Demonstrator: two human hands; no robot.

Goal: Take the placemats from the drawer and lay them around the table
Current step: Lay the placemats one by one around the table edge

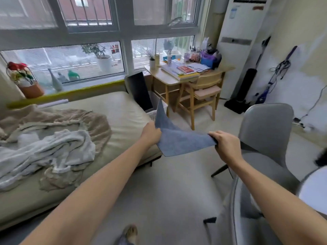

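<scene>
Both hands' fingers (215, 134) pinch a blue placemat (178, 140) (mid-air) above grey floor (168, 191).

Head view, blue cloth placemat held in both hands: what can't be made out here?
- Drawer: not in the head view.
- Blue cloth placemat: whether one or several, folds hide it.
- Left hand and right hand: fingertips hidden under the cloth edges.
- Round white table: mostly cut off by the right edge.
- Wooden desk items: too small and blurred.

The room is lit softly and evenly by daylight from the windows (85, 38), with shadows kept faint. Edges are bent by wide-angle distortion, and detail is smeared throughout.
</scene>
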